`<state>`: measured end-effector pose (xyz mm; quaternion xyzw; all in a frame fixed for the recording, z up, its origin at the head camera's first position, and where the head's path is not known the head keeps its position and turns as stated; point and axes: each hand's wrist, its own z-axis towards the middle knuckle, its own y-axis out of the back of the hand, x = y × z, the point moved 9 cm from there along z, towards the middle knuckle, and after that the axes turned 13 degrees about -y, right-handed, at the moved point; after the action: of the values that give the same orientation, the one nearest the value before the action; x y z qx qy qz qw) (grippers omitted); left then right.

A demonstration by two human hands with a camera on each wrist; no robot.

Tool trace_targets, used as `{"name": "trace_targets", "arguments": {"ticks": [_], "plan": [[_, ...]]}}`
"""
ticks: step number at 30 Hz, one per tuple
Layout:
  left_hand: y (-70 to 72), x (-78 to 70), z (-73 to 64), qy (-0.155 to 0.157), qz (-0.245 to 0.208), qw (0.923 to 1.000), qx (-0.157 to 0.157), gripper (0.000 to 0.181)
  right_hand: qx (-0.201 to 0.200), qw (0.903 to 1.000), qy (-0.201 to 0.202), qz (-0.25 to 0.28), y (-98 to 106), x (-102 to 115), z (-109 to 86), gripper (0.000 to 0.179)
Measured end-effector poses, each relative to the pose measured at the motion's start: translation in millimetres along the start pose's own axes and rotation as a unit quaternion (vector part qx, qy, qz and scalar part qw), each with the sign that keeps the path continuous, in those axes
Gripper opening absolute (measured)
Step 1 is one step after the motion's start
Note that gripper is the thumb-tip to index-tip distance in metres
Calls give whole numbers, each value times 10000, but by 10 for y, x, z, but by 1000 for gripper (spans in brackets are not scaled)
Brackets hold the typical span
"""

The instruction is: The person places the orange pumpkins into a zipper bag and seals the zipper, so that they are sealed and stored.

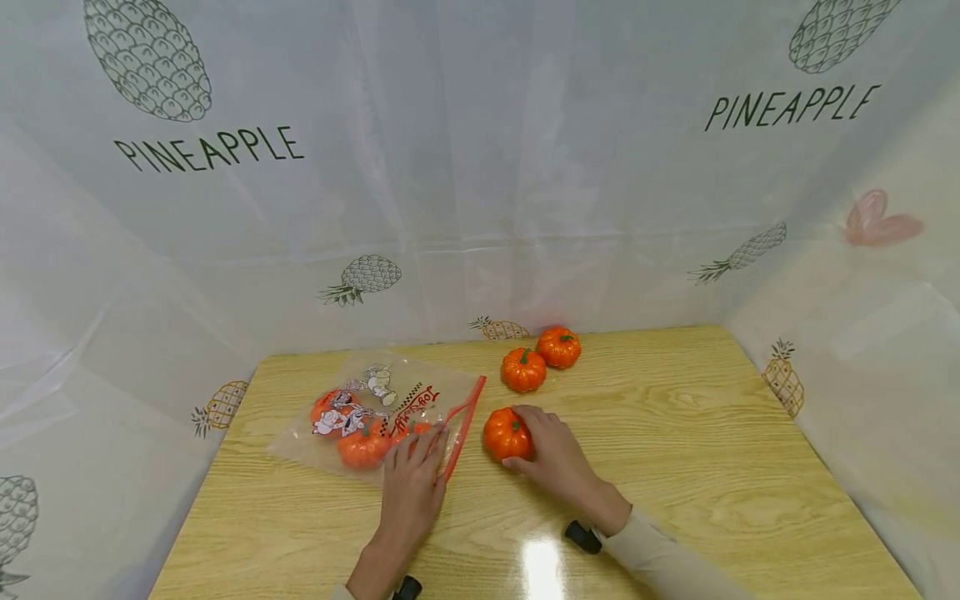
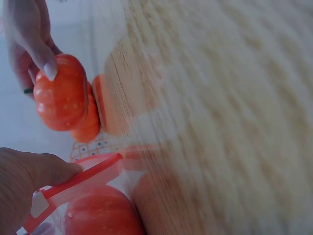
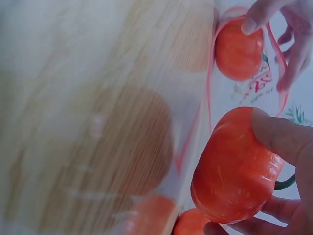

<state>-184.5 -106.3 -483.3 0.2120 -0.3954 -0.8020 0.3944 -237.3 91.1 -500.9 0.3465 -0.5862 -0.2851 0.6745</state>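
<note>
My right hand [image 1: 555, 454] grips a small orange toy pumpkin [image 1: 507, 434] with a green stem, thumb on one side and fingers on the other. In the right wrist view this pumpkin [image 3: 234, 169] shows a glossy ribbed side. To its left lies a clear zip bag [image 1: 315, 454] with a red closure strip and printed cartoon figures. My left hand [image 1: 414, 483] holds the bag at its mouth, the thumb [image 2: 54, 169] against the red strip [image 2: 85, 176]. Inside are three orange pumpkins, one [image 3: 238, 49] right at the gaping mouth, partly under the left hand.
Two more pumpkins, one nearer [image 1: 523, 370] and one farther [image 1: 559, 347], sit at the back of the wooden table [image 1: 712, 433]. White sheeting [image 1: 480, 192] with pineapple prints rises along the table's back and sides.
</note>
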Motion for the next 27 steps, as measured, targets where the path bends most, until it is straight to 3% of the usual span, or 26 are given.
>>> {"name": "trace_targets", "arguments": {"ticks": [15,27], "plan": [[-14,-1,0,139,-165,9997,99,70,82,9995,300,57,-304,245,89,74],[-24,-2,10,144,-168,9997,109,76,-317,9988,341,-116,-352,375,215,74]]}}
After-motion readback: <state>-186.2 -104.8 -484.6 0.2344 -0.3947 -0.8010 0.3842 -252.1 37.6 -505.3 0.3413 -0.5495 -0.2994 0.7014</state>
